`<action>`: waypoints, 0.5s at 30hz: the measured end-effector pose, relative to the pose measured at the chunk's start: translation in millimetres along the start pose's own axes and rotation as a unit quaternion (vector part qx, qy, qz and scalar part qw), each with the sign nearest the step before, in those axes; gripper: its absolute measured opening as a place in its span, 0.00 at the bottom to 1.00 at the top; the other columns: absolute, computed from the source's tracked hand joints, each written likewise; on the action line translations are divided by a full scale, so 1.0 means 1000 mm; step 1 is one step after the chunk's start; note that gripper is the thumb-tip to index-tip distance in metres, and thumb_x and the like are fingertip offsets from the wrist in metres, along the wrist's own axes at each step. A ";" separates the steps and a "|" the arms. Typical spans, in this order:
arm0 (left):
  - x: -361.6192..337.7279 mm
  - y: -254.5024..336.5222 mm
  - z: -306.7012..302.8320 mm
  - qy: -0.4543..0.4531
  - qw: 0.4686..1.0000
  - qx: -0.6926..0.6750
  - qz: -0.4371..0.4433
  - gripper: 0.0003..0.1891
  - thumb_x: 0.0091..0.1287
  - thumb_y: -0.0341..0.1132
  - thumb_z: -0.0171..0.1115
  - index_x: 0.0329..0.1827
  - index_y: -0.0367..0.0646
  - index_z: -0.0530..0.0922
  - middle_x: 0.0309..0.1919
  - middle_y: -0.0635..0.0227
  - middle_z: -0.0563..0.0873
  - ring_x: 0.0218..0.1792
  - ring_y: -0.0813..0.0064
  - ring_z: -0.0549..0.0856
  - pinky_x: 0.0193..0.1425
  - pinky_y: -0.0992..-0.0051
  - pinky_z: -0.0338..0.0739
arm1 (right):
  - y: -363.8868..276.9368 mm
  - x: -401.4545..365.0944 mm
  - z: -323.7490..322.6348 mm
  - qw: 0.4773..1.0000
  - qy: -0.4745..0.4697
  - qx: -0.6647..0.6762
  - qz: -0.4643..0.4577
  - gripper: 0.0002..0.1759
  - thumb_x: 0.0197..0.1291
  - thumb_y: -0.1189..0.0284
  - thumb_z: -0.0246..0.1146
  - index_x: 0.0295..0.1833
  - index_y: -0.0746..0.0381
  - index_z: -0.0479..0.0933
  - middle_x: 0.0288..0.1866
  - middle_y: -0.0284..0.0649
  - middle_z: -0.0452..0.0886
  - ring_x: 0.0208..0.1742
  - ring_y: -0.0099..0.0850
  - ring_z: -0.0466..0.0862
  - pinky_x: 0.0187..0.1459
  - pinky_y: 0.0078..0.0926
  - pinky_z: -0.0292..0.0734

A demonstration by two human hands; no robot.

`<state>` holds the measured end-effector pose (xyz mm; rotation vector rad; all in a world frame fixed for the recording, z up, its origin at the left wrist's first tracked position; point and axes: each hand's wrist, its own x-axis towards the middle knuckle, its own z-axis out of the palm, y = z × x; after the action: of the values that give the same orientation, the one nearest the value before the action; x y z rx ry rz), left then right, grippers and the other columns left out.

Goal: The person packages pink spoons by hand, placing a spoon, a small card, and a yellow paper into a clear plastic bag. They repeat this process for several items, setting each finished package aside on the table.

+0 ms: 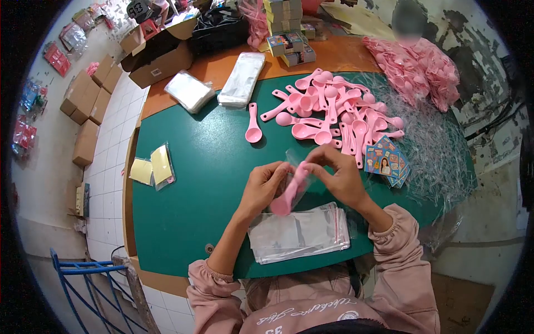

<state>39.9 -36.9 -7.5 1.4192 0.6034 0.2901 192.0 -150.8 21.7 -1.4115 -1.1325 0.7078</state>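
Observation:
A pink spoon [285, 204] in a clear plastic bag is held between my two hands, tilted, with its bowl toward the lower left. My left hand [267, 183] pinches the bag's left side. My right hand [335, 173] pinches its upper end. Just below them lies a stack of clear plastic bags [297, 236]. One loose pink spoon [253, 134] rests on the green table [194, 206], and a heap of pink spoons [334, 106] lies beyond my hands. Small printed cards [385, 158] sit right of my right hand.
Two bagged yellow cards [161, 165] lie at the left. Clear bag stacks [241, 79], an open cardboard box [158, 61] and bundled cards [286, 44] stand at the back. Pink bagged spoons [417, 69] and plastic scraps [431, 161] are at the right. A person [161, 8] appears far back.

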 end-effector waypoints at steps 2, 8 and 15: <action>0.000 -0.006 0.006 0.025 0.998 -0.028 0.055 0.15 0.69 0.38 0.48 0.35 0.34 0.78 0.20 0.76 0.76 0.23 0.89 0.71 0.25 0.85 0.67 | -0.004 0.002 -0.002 0.970 -0.036 -0.167 -0.171 0.10 0.57 0.68 0.59 0.42 0.61 0.77 0.39 0.39 0.76 0.44 0.32 0.76 0.46 0.27 0.70; -0.008 0.016 0.017 0.022 0.994 -0.090 0.059 0.15 0.71 0.36 0.44 0.37 0.34 0.77 0.26 0.70 0.81 0.28 0.87 0.77 0.30 0.84 0.73 | -0.026 -0.003 -0.009 0.986 -0.138 -0.067 -0.063 0.17 0.53 0.61 0.63 0.43 0.60 0.77 0.45 0.42 0.72 0.50 0.35 0.72 0.52 0.32 0.67; -0.016 0.040 0.017 -0.026 0.992 -0.122 -0.012 0.19 0.71 0.42 0.43 0.44 0.33 0.75 0.34 0.60 0.83 0.35 0.74 0.83 0.38 0.79 0.78 | -0.043 -0.008 -0.046 0.961 -0.138 -0.197 -0.137 0.17 0.51 0.65 0.64 0.46 0.60 0.77 0.47 0.44 0.71 0.51 0.38 0.72 0.54 0.32 0.66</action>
<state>42.6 -54.1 35.9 1.1794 0.5225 0.2966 220.4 -180.3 70.6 -1.4677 -1.7261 0.5062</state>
